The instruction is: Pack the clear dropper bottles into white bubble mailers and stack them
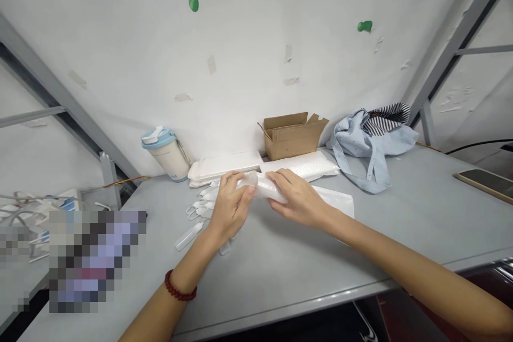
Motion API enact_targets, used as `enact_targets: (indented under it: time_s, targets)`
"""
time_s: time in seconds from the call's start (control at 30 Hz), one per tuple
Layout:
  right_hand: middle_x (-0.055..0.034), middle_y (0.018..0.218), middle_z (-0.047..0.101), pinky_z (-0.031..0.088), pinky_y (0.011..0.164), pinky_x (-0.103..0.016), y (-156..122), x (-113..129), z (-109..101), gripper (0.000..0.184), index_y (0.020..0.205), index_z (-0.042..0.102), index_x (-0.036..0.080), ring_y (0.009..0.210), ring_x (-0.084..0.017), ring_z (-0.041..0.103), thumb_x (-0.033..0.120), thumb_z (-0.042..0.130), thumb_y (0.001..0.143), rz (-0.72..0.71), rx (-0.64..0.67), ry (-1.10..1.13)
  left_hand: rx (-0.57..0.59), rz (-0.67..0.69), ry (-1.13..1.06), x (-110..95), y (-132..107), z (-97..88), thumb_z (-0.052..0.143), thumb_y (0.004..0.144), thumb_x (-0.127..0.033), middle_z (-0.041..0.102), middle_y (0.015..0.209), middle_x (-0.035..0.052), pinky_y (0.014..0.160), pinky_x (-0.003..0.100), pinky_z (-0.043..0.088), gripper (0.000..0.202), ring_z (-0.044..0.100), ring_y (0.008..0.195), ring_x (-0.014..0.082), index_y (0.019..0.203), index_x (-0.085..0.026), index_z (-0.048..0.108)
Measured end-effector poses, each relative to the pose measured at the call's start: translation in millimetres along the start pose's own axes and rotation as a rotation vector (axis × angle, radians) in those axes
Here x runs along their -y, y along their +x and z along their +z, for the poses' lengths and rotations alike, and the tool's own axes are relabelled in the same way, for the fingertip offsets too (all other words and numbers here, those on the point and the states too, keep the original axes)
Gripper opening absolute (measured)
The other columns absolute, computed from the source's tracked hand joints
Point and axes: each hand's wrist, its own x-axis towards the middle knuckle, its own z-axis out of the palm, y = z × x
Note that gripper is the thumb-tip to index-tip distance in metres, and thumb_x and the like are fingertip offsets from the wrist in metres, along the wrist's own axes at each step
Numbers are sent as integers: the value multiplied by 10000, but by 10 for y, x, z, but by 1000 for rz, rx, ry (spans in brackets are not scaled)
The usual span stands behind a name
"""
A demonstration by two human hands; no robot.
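My left hand (230, 208) and my right hand (298, 197) are both closed on a translucent white plastic roll (265, 187), held just above the grey table. The left thumb and fingers pinch its rounded left end, while the right fingers wrap over its other end. What is inside the roll, if anything, I cannot make out. Behind my left hand lie several small white pieces with loops (196, 208). Nearer me is a slim clear tube with a white tip (188, 236). A flat white plastic bag (340, 200) extends past my right hand.
White padded mailers (224, 166) lie along the wall, beside an open cardboard box (294, 136). A cream tumbler with a blue lid (166, 154) stands left. At right are a blue cloth bag (360, 141) and a phone (487, 184). A blurred-out object (100, 262) lies front left.
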Motion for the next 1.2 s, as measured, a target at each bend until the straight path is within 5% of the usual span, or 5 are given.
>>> enact_targets:
  time_s: [0.3,0.57,0.73,1.07,1.2]
  targets:
    - [-142,1014,568,476,758,-405,-25,66,19,380,1154,445,120,939,-269,514,157,528,785,-24,50,5,202,-264,-295,-171,24,-35,270,946,-448,540,1207,89,1074,408,271,546,348,1263,239,561,-194,561]
    - [-143,1015,556,482,743,-414,-42,62,70,449,1169,428,132,921,-259,508,101,516,730,-45,67,46,384,-224,-371,-221,13,-42,585,806,-428,608,1078,52,930,395,424,210,521,1064,249,793,-281,735]
    - [-159,1050,562,475,775,-442,-33,80,39,377,1174,449,146,980,-284,517,228,543,818,-45,74,52,361,-315,-541,-178,62,-73,612,777,-394,595,710,15,634,283,470,243,548,698,163,630,-230,717]
    - [-20,757,602,386,592,-276,72,-12,-171,299,874,577,176,671,-156,530,439,437,906,375,191,382,355,-261,-569,-121,97,-237,674,738,-336,518,1280,63,797,318,486,151,475,1201,277,666,-205,698]
    - [17,613,525,314,531,-256,95,-77,-132,263,687,504,184,564,-127,455,346,438,884,469,86,386,107,-472,-585,-143,93,-151,747,658,-343,475,1367,98,844,354,496,393,482,1215,279,1009,-222,618]
